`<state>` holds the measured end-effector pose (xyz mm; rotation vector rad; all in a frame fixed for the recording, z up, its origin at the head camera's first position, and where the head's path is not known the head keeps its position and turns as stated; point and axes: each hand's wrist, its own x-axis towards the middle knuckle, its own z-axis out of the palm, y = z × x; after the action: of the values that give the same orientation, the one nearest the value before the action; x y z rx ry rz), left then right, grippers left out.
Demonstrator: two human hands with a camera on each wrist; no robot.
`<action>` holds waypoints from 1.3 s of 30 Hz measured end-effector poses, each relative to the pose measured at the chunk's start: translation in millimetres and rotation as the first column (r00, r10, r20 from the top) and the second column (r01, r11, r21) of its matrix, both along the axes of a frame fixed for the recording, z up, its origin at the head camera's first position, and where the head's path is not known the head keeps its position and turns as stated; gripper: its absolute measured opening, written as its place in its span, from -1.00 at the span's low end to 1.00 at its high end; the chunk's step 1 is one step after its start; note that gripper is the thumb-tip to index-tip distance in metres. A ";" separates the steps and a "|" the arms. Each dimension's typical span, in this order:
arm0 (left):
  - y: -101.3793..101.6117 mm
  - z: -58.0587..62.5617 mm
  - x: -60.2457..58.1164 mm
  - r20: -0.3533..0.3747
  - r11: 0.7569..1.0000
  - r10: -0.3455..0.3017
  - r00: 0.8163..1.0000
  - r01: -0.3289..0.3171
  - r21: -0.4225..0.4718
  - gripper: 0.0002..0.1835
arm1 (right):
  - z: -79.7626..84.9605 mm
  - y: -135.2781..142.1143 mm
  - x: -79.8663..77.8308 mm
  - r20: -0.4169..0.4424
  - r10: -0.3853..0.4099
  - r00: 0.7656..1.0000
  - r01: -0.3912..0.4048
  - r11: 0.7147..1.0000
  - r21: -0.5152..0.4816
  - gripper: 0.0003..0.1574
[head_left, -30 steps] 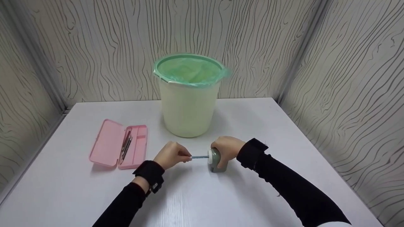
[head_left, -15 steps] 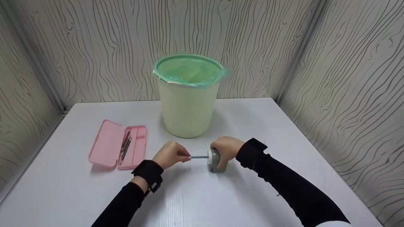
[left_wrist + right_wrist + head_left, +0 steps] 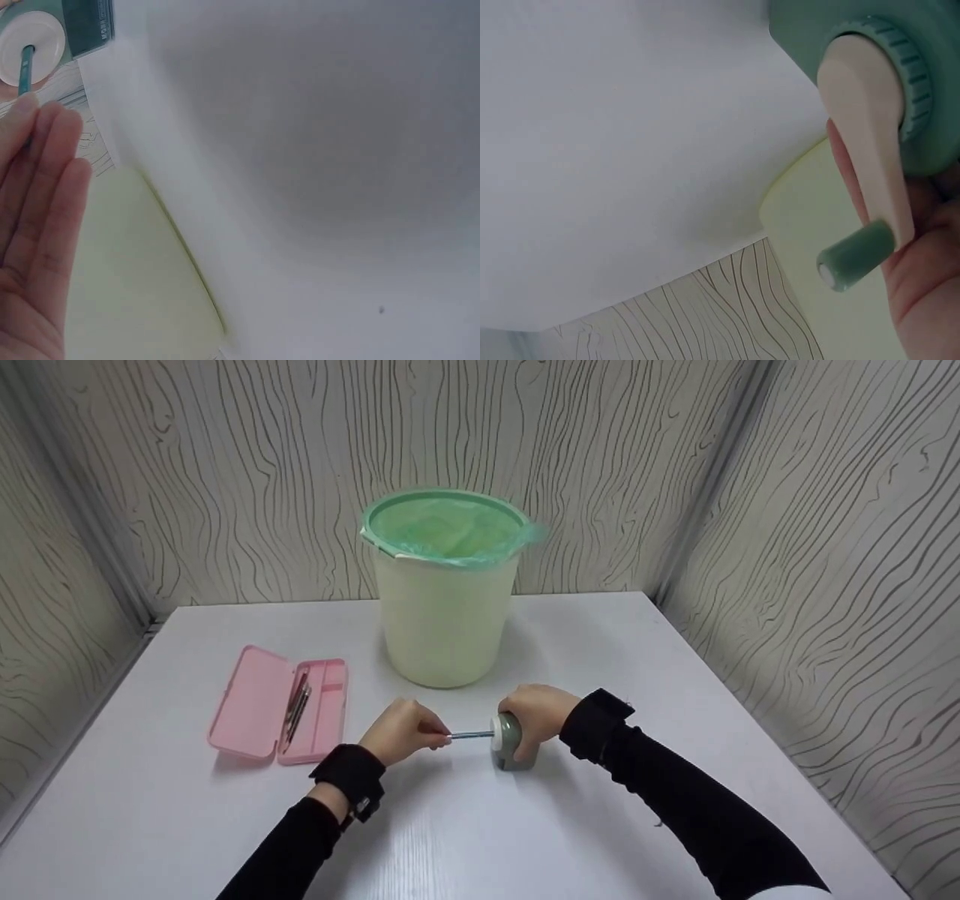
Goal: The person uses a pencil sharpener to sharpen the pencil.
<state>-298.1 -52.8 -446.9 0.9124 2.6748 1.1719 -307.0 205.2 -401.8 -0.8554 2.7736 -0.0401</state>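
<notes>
Between finger and thumb, my left hand [image 3: 400, 731] pinches a blue-grey pencil [image 3: 472, 735], held about level. The pencil's far end sits in the hole of a green crank pencil sharpener [image 3: 511, 729], so its point is hidden. In the left wrist view the pencil [image 3: 25, 71] enters the middle of a white disc [image 3: 46, 37]; the other fingers [image 3: 52, 217] of that hand are fairly straight. My right hand [image 3: 541, 712] grips the sharpener's body from above. A cream crank arm [image 3: 870, 127] with a green knob [image 3: 859, 255] shows in the right wrist view, beside the palm.
To the left lies an open pink pencil case [image 3: 330, 720] with several pencils [image 3: 298, 712] in it. Behind the hands stands a pale bin [image 3: 442, 622] lined with a green bag [image 3: 450, 529]. Patterned panels [image 3: 300, 472] wall in the white table [image 3: 150, 780] at back and sides.
</notes>
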 end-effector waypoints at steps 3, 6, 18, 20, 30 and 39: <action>-1.4 -1.4 1.0 0.001 1.000 -0.010 1.000 0.009 0.017 -0.93 | 0.7 -0.4 1.1 0.000 0.004 1.000 -0.004 1.000 0.000 -0.45; -5.7 -2.3 1.2 0.000 1.000 -0.016 1.000 0.016 0.018 -0.92 | 0.9 0.4 1.6 0.001 0.010 1.000 -0.010 1.000 -0.007 -0.45; -32.7 5.4 8.2 0.072 0.997 0.047 0.996 -0.051 0.059 -0.91 | -0.6 7.2 -0.3 0.011 -0.001 1.000 0.001 1.000 -0.012 -0.39; -36.6 3.3 10.5 0.084 0.997 0.055 0.995 -0.060 0.054 -0.91 | -2.2 6.2 0.0 0.019 -0.005 1.000 0.006 1.000 -0.016 -0.37; -51.7 -4.7 15.8 0.101 0.982 0.129 0.986 -0.141 0.122 -0.88 | -5.4 10.1 -0.5 0.032 -0.015 0.999 0.017 0.998 -0.061 -0.38; -48.5 -9.2 18.0 0.087 0.964 0.145 0.986 -0.160 0.213 -0.87 | -9.3 15.0 0.3 0.017 0.003 1.000 -0.001 0.993 -0.116 -0.35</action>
<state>-280.1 -101.3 -456.2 0.6835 2.6376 1.5271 -306.7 220.2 -411.2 -0.8812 2.7775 -0.2095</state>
